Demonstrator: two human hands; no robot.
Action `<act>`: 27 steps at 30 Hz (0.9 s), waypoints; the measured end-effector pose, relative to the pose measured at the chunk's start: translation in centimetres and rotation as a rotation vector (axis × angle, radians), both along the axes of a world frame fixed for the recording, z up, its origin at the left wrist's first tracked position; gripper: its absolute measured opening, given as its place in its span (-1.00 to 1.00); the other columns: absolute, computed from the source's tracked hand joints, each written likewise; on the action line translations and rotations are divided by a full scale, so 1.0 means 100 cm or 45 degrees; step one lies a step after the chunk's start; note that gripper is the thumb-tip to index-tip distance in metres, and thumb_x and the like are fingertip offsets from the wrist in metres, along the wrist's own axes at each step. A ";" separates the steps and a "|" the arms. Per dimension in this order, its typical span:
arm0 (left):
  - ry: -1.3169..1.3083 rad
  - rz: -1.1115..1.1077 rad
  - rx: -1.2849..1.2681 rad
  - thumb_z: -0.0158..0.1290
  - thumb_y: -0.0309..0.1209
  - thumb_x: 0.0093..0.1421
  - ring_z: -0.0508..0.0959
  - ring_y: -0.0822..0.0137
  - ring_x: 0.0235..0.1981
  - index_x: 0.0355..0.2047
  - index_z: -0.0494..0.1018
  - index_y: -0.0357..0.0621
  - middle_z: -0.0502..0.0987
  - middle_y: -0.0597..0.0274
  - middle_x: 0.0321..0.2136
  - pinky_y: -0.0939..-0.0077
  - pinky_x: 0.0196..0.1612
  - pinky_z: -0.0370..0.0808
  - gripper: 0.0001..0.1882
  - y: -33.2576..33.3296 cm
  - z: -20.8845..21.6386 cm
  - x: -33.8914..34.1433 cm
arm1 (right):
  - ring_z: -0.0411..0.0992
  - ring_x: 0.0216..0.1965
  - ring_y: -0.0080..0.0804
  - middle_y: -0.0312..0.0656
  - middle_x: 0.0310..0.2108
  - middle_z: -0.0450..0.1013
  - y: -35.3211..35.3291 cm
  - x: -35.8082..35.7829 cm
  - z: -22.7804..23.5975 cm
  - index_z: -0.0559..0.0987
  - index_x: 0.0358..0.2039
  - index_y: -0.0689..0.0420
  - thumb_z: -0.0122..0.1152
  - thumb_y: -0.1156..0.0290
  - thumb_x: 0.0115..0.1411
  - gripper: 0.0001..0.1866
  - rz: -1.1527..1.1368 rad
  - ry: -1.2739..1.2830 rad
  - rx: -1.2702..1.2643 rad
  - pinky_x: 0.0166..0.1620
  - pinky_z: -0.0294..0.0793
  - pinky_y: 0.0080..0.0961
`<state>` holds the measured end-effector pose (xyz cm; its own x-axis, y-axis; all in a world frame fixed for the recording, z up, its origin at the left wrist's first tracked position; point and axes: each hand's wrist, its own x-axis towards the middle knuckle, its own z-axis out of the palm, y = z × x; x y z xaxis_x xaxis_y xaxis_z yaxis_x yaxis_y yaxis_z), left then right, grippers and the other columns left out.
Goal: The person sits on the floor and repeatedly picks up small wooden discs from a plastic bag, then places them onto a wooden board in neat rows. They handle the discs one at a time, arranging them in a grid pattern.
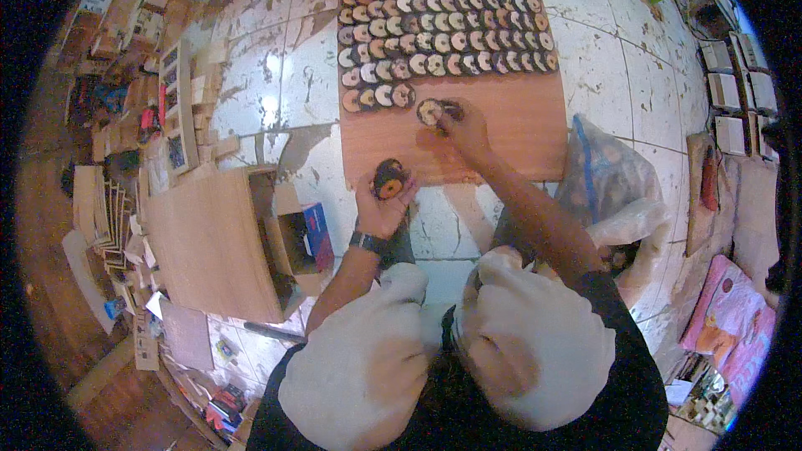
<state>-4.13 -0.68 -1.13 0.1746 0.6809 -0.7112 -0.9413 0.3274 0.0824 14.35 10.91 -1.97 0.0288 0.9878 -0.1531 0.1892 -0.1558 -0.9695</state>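
Observation:
On the wood-coloured board lie several rows of small round discs with centre holes, dark rims and tan or pale faces, each overlapping its neighbour. A shorter row starts at the left, below the full ones. My right hand pinches a pale disc just right of that short row; at least one darker disc shows by the fingers. My left hand, palm up near the board's front left edge, holds a small stack of discs with the fingers curled beside it.
A large wooden box and an open carton stand on the left. A clear plastic bag sits right of the board on the tiled floor. Wood pieces clutter the far left; a pink printed packet lies at right.

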 end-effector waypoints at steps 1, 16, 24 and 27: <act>-0.051 -0.033 0.070 -0.07 -0.17 0.16 0.43 -0.10 -0.06 -0.05 0.30 -0.39 0.41 -0.17 -0.11 0.01 0.09 0.40 -0.48 -0.004 0.002 0.000 | 0.49 -0.32 -0.43 -0.12 -0.28 0.54 0.016 0.000 -0.006 0.52 -0.12 0.21 0.24 0.37 0.11 -0.68 -0.060 0.028 -0.018 -0.27 0.50 -0.46; -0.271 -0.332 0.261 -0.18 -0.16 0.19 0.53 0.05 -0.26 -0.11 0.38 -0.42 0.50 -0.16 -0.21 0.39 -0.31 0.56 -0.50 -0.018 0.009 0.005 | 0.53 -0.36 -0.35 -0.02 -0.32 0.51 0.010 -0.008 -0.028 0.46 -0.09 0.29 0.17 0.42 0.10 -0.64 -0.064 -0.227 -0.155 -0.33 0.53 -0.46; -0.075 -0.459 0.198 -0.10 -0.03 0.25 0.54 0.16 -0.40 -0.08 0.40 -0.18 0.54 0.01 -0.24 0.30 -0.36 0.54 -0.53 -0.022 -0.019 0.016 | 0.50 -0.26 -0.09 0.01 -0.28 0.50 -0.118 0.075 0.010 0.53 -0.16 0.19 0.14 0.42 0.11 -0.73 0.370 -0.685 -0.092 -0.17 0.48 -0.21; -0.038 -0.486 0.059 -0.09 0.05 0.23 0.53 0.18 -0.41 -0.10 0.38 -0.17 0.53 0.00 -0.26 0.34 -0.34 0.55 -0.48 -0.021 -0.023 0.020 | 0.44 -0.19 -0.03 -0.04 -0.27 0.48 -0.146 0.092 0.005 0.54 -0.20 0.13 0.21 0.40 0.00 -0.70 0.963 -1.095 -0.126 -0.11 0.41 -0.15</act>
